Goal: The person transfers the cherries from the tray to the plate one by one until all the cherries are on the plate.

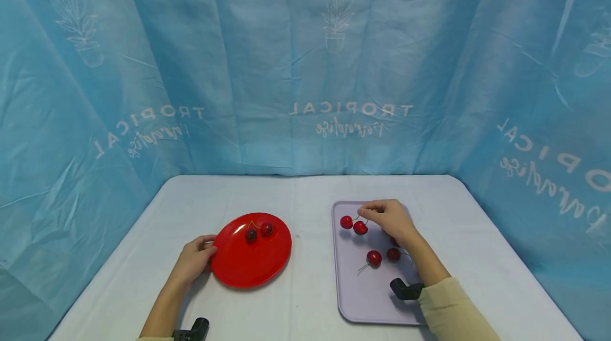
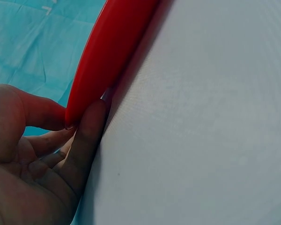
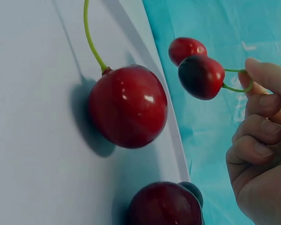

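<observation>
My left hand [image 1: 193,259] pinches the left rim of a round red plate [image 1: 243,264], thumb and fingers either side of the edge in the left wrist view. Toward the plate's back lies a pair of dark red cherries [image 1: 267,229] joined by their stems. Over the back of a lilac tray [image 1: 353,298], my right hand [image 1: 391,220] pinches the green stems of another cherry pair [image 3: 201,77], the fruit hanging above the tray. Below that hand a single cherry [image 1: 374,258] with a stem lies on the tray, and a second cherry [image 1: 393,254] sits beside it, close to the wrist.
A white table [image 1: 310,256] carries the plate on the left and the tray on the right. Blue printed curtains [image 1: 343,76] enclose its back and sides. My right forearm [image 1: 429,264] crosses the tray's right side and covers part of it.
</observation>
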{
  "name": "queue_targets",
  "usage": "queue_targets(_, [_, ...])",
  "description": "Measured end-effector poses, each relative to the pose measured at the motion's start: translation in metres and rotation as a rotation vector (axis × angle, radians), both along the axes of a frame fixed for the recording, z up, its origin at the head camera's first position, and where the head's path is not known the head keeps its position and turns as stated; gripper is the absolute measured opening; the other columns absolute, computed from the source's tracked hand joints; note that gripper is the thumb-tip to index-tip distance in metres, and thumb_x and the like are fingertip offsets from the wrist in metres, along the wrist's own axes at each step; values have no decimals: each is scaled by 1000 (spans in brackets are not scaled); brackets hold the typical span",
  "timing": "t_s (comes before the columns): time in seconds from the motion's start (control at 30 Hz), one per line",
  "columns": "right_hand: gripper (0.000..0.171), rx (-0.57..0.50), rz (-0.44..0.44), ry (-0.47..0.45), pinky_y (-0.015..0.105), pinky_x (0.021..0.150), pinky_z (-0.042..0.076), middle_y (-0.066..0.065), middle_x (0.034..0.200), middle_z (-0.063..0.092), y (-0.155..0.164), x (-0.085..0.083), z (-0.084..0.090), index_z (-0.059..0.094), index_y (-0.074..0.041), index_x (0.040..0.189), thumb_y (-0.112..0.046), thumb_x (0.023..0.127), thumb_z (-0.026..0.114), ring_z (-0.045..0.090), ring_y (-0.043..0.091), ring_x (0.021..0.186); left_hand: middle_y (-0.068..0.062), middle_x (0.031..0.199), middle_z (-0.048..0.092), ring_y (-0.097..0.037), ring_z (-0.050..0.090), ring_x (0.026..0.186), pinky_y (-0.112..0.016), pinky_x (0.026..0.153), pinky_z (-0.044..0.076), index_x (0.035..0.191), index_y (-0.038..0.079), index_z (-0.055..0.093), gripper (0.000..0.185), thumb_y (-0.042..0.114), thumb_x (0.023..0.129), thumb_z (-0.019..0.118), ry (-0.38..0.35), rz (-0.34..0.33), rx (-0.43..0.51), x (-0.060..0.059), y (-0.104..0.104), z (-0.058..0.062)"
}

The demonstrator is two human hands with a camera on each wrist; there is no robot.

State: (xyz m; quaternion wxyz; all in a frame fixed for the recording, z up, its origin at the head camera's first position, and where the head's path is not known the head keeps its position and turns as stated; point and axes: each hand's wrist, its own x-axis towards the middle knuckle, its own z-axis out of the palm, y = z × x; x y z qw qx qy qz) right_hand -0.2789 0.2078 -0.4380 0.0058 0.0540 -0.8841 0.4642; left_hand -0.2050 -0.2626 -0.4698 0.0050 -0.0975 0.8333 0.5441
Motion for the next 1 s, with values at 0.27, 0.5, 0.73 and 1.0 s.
queue_targets(0.27, [36,-62,35,15,43,87,47,-1,103,68,-5,-3,-1,74,-19,103,-48,83,71,56,24,101,-21,116,59,-22,64,83,-33,70,56,133,-3,47,41,13,95,54,1,2,-1,-1,-1,-2])
queue_targets(0.5, [35,-108,33,5,43,86,47,0,100,69,-14,-1,0,75,-17,103,-46,82,73,56,24,100,-22,117,58,-22,64,83,-32,70,56,133,-3,47,41,13,96,54,4,-2,-10,-1,0,-4])
queue_targets(0.73, [35,-113,21,5,45,89,48,0,103,68,-22,0,1,74,-17,103,-45,83,72,56,24,101,-23,118,59,-22,64,83,-33,70,56,133,-4,47,41,12,96,54,7,-10,-6,1,0,-3])
queue_targets(1.0, [35,-128,24,3,44,87,47,0,100,68,-28,0,1,75,-17,101,-47,82,72,56,24,98,-24,117,59,-22,64,83,-33,69,57,133,-5,47,40,11,96,52,21,-11,-3,2,1,-2])
